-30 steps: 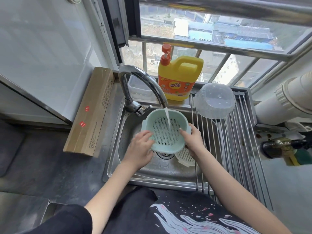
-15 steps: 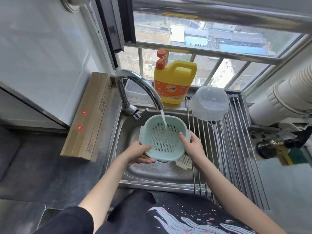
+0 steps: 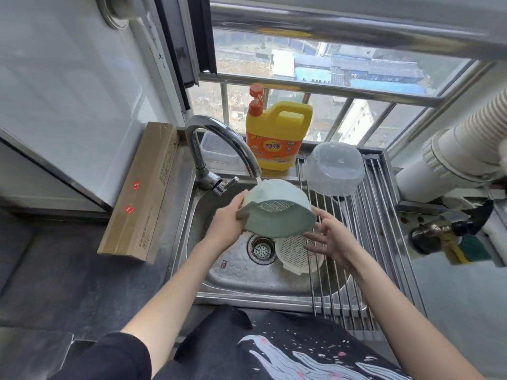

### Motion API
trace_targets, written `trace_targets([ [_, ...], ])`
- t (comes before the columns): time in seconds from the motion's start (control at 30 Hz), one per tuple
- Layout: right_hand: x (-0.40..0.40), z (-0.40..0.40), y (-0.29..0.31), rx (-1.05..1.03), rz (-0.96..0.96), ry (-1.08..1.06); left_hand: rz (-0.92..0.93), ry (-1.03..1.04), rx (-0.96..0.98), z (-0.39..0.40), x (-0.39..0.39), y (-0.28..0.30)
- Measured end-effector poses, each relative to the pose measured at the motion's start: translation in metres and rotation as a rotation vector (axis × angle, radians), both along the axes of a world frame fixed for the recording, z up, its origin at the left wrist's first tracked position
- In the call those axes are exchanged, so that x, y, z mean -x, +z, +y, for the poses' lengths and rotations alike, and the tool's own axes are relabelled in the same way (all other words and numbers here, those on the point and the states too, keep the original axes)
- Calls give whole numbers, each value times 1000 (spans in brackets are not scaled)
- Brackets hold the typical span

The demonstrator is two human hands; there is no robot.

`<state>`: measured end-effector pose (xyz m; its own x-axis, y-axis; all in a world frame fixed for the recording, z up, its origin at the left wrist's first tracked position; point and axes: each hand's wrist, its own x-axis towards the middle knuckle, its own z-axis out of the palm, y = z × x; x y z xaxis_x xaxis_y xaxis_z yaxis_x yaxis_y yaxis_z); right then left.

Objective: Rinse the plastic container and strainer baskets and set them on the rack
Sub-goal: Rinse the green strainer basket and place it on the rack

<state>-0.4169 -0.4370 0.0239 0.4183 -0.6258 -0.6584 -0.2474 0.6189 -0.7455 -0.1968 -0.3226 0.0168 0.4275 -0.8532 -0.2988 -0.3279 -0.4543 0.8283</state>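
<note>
— Head view: green strainer basket (image 3: 277,212) tipped under the faucet (image 3: 219,141), mesh partly hidden; left hand (image 3: 227,223) grips its rim.
— Right hand (image 3: 333,242)?
— Fingers spread, holding nothing, just beside it, over the white strainer basket (image 3: 297,252) near the sink (image 3: 247,275) drain.

- A yellow detergent jug (image 3: 277,133) with an orange pump is standing on the ledge behind the sink, and its orange label is showing two large white Chinese characters; the smaller print around them is too small to read.
- A long brown cardboard box (image 3: 142,193) is lying left of the sink, carrying two small red stickers with white marks and lines of print, all too blurred to read.
</note>
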Motion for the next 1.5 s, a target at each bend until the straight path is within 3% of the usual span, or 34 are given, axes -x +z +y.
trace_targets([
  [0.1,3,-1,5,-132,-110,-14,-81,-44,75,24,-3,-4],
  [0.27,-12,18,1,-40,52,230,-15,-92,70,57,9,-2],
  [0.37,-17,32,-8,153,65,308,149,-48,64,62,10,-3],
  [0.5,-12,41,-8,265,-49,164,377,-12,59,59,5,2],
  [0.67,-5,47,-12,365,9,103,623,245,-21,45,16,15],
  [0.87,12,42,-12,365,73,185,483,10,2,42,26,6],
  [1.13,50,53,-18,520,185,164,396,-57,7,32,56,2],
  [1.33,85,45,-15,561,187,-4,364,-79,-2,-2,93,8],
  [1.5,109,24,-5,673,267,-128,357,-62,104,-37,127,17],
])
